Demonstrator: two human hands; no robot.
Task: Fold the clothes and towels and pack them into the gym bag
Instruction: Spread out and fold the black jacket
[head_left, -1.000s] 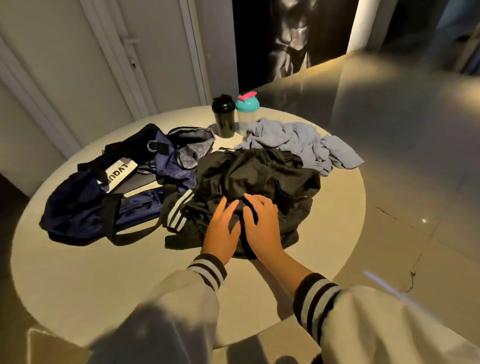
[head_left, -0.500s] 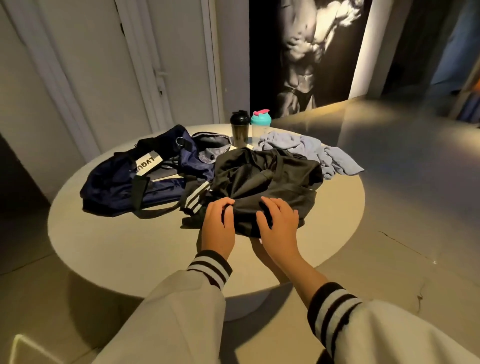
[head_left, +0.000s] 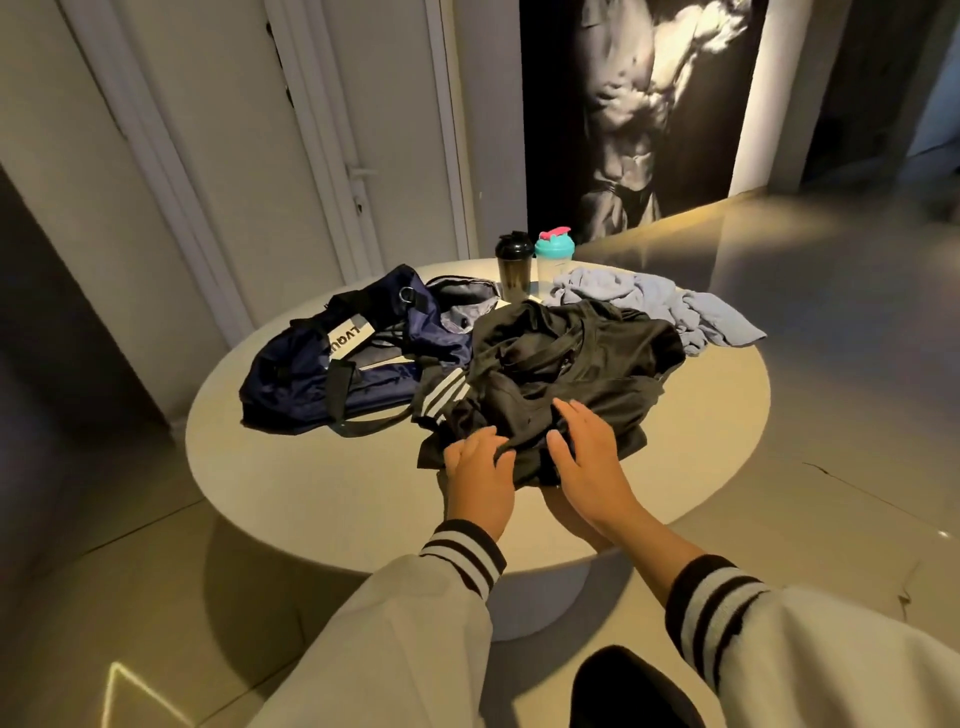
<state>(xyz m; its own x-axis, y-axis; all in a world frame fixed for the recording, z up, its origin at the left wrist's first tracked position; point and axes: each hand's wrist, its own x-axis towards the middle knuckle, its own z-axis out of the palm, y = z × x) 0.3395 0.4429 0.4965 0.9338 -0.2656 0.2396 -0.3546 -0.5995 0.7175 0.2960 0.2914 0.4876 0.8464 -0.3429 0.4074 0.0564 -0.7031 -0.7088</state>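
Note:
A crumpled pile of black clothes (head_left: 582, 364), one piece with white stripes (head_left: 441, 397), lies in the middle of the round white table (head_left: 311, 483). My left hand (head_left: 480, 470) is at the pile's near edge, fingers curled into the black fabric. My right hand (head_left: 589, 454) rests beside it on the same garment with fingers fairly straight and thumb spread. The navy gym bag (head_left: 311, 374) lies open to the left of the pile, its black straps loose. A grey-blue towel (head_left: 654, 304) lies bunched behind the pile on the right.
A black shaker bottle (head_left: 514, 273) and a clear one with a teal lid (head_left: 555, 262) stand at the table's far edge. White doors (head_left: 332, 156) lie behind the table, a dark wall poster (head_left: 634, 114) is at the back, and glossy floor (head_left: 805, 312) lies to the right.
My view has pulled back and risen, so the table looks smaller. Both hands slid from the middle of the black pile to its near edge and spread slightly apart.

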